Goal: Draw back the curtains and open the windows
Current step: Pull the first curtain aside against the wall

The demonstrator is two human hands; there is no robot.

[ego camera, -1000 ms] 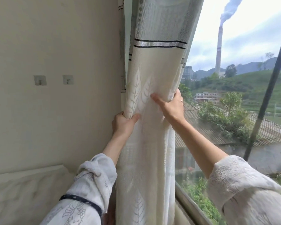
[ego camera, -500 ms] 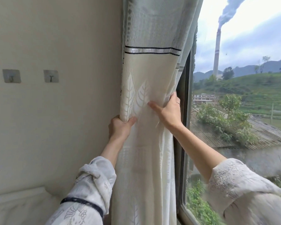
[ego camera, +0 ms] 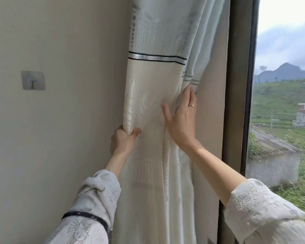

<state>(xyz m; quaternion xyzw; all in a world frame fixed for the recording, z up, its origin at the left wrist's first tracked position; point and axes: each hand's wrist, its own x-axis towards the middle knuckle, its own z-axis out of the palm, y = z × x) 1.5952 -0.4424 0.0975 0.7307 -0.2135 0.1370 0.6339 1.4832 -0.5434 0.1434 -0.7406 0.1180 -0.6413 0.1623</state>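
Observation:
A cream and pale blue curtain (ego camera: 155,88) with a silver and black band hangs bunched against the wall, left of the dark window frame (ego camera: 236,103). My left hand (ego camera: 122,140) grips the curtain's left edge at mid height, thumb over the fold. My right hand (ego camera: 182,118) lies flat on the curtain's right side, fingers spread and reaching into the folds, a ring on one finger. The window glass (ego camera: 280,85) at the right shows hills and buildings outside.
A beige wall (ego camera: 69,120) fills the left half, with a square adhesive hook (ego camera: 33,80) stuck on it. The window frame stands close on the right of the gathered curtain.
The curtain has been pushed further left, clear of the glass. My right hand has let go of its pinch and now rests open on the cloth. The view has turned left.

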